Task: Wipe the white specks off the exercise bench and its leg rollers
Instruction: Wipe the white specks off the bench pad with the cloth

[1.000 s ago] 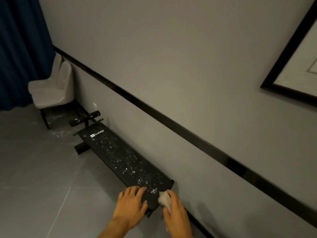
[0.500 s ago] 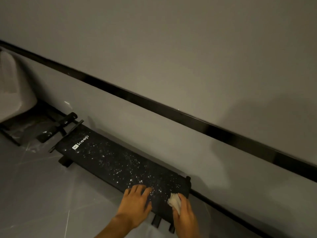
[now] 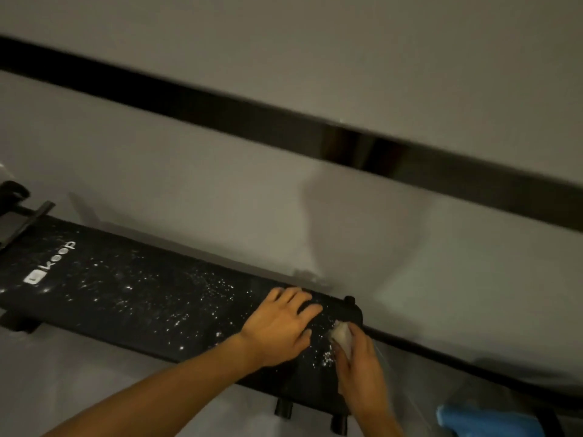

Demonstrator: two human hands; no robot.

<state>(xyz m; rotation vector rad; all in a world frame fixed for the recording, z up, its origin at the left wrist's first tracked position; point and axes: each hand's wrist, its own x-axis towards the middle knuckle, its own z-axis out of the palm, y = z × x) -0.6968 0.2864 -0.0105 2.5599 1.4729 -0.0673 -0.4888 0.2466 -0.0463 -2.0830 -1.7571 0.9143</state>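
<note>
We rest our left grip (image 3: 280,326) flat and released on the speckled exercise bench (image 3: 126,298) by the wall (image 3: 220,209), likely to steady it, our right grip (image 3: 362,370) clutching a white wipe (image 3: 342,335) at its right end.

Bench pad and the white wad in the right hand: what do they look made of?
The bench pad looks like black vinyl or faux leather: smooth, matte with faint sheen, printed white logo, specks sitting on the surface. The white wad pinched in the right hand looks like tissue or thin cloth: soft, crumpled. Too blurred to tell which.
</note>
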